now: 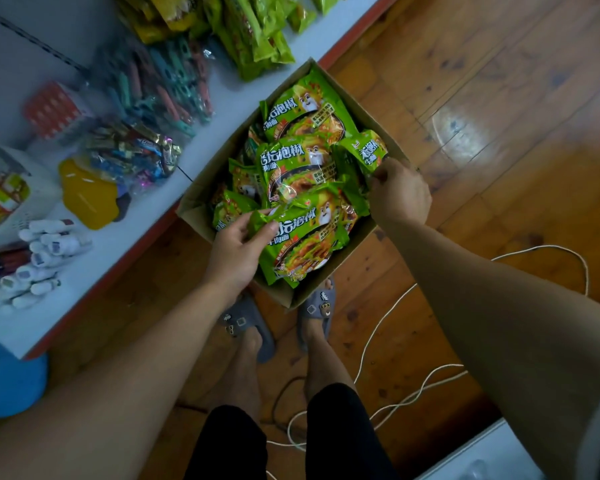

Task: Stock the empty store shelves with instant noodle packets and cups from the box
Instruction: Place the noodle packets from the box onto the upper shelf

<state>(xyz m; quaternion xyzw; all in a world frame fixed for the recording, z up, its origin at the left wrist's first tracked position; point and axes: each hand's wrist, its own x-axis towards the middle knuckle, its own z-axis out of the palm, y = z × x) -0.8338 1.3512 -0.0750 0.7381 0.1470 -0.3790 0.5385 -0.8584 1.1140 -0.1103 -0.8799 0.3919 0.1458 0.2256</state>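
Box (201, 206) of green noodle packets (300, 168)

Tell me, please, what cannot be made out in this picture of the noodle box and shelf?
Head view:
- Lower layers in the box: covered by the top packets; count and any cups unknown.
- Fingertips of the right hand: hidden behind the hand, gripping the side packet.
- Nearest packet, one corner: under the left hand pinching it.
- Shelf packets: cut off by the top edge.
- White tubes: blurred, labels unreadable.
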